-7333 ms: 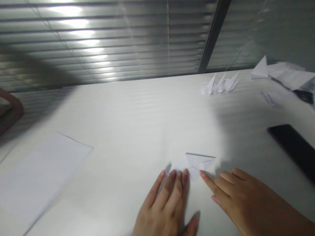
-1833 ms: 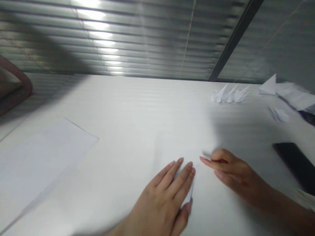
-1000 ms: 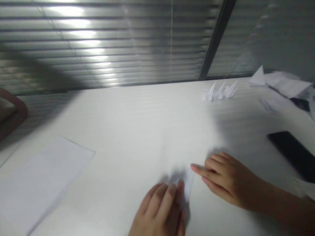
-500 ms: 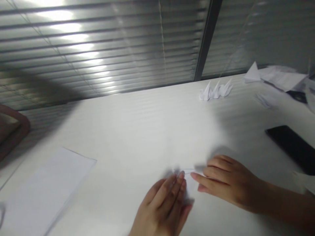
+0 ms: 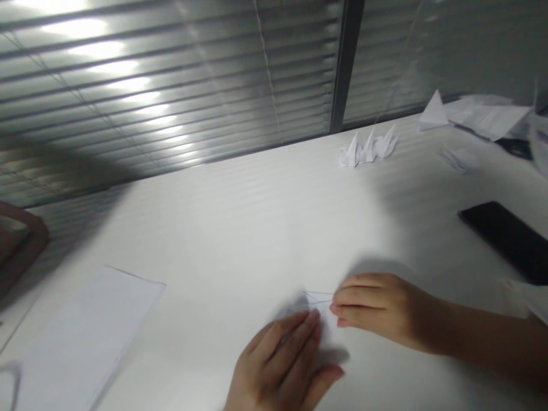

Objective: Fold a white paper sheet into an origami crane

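Note:
A small folded white paper (image 5: 326, 319) lies on the white table between my two hands, partly hidden under the fingers. My left hand (image 5: 285, 362) rests flat on its left part, fingertips pressing it down and thumb spread apart. The fingers of my right hand (image 5: 385, 311) are pressed together at the paper's upper right edge, pinching it. Thin crease or edge lines show along the top of the paper.
Several folded paper cranes (image 5: 369, 149) stand at the back. Behind right are loose papers (image 5: 488, 117) and small paper pieces (image 5: 458, 158). A black phone (image 5: 507, 240) lies right, a white sheet (image 5: 89, 337) left. Blinds (image 5: 171, 85) border the table (image 5: 226, 228).
My right hand has moved slightly left, its fingers now closed together at the paper's edge. My left fingertips sit a little lower, with the thumb farther out. The camera view has shifted slightly.

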Demonstrator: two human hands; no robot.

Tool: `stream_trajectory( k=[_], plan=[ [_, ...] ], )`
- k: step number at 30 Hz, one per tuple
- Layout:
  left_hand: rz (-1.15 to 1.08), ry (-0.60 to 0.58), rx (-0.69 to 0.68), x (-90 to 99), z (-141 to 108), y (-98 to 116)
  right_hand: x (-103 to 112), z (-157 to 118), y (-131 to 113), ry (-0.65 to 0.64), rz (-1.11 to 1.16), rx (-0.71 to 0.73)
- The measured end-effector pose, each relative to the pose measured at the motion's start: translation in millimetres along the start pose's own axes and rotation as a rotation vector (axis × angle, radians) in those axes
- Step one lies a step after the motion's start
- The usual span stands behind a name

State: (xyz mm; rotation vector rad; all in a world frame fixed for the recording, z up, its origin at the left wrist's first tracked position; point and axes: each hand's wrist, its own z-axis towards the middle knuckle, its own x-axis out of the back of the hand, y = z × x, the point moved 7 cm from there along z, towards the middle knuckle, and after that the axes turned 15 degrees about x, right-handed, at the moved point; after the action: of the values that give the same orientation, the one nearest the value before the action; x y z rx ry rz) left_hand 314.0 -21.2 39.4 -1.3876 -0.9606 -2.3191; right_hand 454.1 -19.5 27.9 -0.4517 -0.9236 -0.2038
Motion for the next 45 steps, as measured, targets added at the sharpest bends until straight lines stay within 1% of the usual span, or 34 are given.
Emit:
stream_trajectory(
  k=[3,6,11,16,18,20,22,25,27,29,31,33,35,41,45],
  plan=[
    [-0.022,0.030,0.025,-2.7,-1,-2,1,1,-1,0.024,-0.005,0.009],
    [-0.030,-0.012,0.027,-3.6,1,-2,1,1,1,0.022,-0.012,-0.013],
    [-0.025,-0.054,-0.024,0.6,3,0,-1,0,2,0.011,0.000,-0.024],
    [-0.010,-0.055,-0.036,-0.7,4,1,-2,0,2,0.004,-0.001,-0.020],
    [-0.036,-0.042,-0.010,-1.2,5,0,-2,0,0,0.001,-0.011,-0.008],
    [-0.097,-0.017,0.056,-1.0,7,-2,-4,0,-1,-0.014,-0.002,-0.016],
    [-0.175,0.007,0.137,-1.0,9,-6,-5,-1,1,0.001,0.050,-0.083],
    [-0.258,0.038,0.261,-1.2,10,-12,-6,-3,10,0.088,0.212,-0.279],
    [-0.250,0.044,0.340,-2.5,10,-17,-8,-6,16,0.141,0.312,-0.405],
    [-0.225,0.033,0.412,-4.8,10,-23,-10,-6,19,0.171,0.359,-0.480],
    [-0.226,0.016,0.441,-7.4,10,-26,-11,-6,19,0.180,0.363,-0.518],
    [-0.242,0.014,0.432,-8.5,11,-26,-12,-4,18,0.151,0.333,-0.513],
    [-0.245,0.015,0.441,-9.5,11,-27,-14,0,14,0.084,0.256,-0.485],
    [-0.254,0.030,0.505,-8.9,10,-29,-23,11,4,-0.134,-0.146,-0.342],
    [-0.271,0.028,0.525,-8.6,11,-29,-25,11,3,-0.177,-0.330,-0.327]
  ],
)
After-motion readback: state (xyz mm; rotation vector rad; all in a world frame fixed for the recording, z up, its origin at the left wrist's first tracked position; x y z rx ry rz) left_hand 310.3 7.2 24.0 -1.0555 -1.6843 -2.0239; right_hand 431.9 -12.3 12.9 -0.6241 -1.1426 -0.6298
